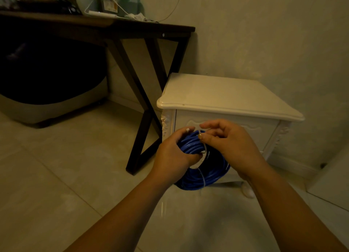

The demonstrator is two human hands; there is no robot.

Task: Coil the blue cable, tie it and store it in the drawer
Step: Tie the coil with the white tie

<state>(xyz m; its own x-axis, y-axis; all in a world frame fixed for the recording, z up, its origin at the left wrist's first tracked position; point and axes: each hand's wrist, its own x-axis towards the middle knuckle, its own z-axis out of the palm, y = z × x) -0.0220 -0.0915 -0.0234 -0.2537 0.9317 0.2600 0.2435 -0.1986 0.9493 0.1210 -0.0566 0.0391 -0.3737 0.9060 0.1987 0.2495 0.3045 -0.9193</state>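
The blue cable (205,176) is wound into a round coil, held up in front of the white nightstand (226,98). My left hand (173,155) grips the coil's left side, fingers curled through its middle. My right hand (230,140) pinches a thin white tie (203,147) that wraps over the coil's top. A second white tie (203,178) crosses the coil lower down. The nightstand's drawer front (264,132) is behind my hands and looks closed.
A dark desk (105,25) with crossed legs stands to the left, cluttered with boxes and wires. Under it sits a grey and black rounded appliance (47,93). The floor is pale tile. A wall runs behind the nightstand.
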